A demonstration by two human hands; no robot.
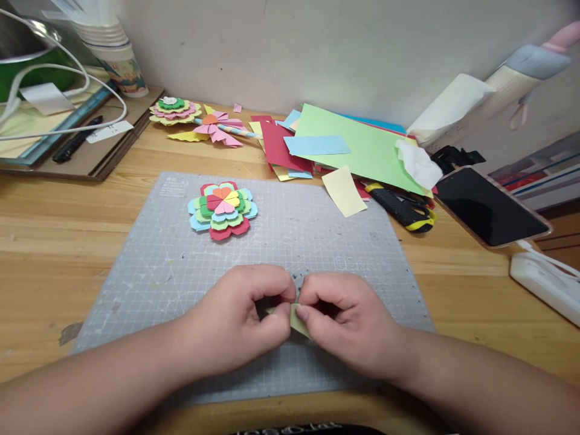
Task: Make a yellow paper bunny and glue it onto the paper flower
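My left hand (240, 320) and my right hand (347, 323) meet over the near middle of a grey cutting mat (181, 272). Both are closed in a pinch on a small pale green folded paper piece (298, 319), mostly hidden between the fingertips. On the far left part of the mat lies a layered paper flower (223, 209) in red, blue, green, yellow and pink.
Behind the mat lie loose coloured paper sheets (357, 148), a yellow slip (344, 191), a yellow-black cutter (401, 211) and more paper flowers (174, 110). A dark phone (489, 206) and a white power strip (544, 284) sit on the right; cardboard, cables and paper cups on the left.
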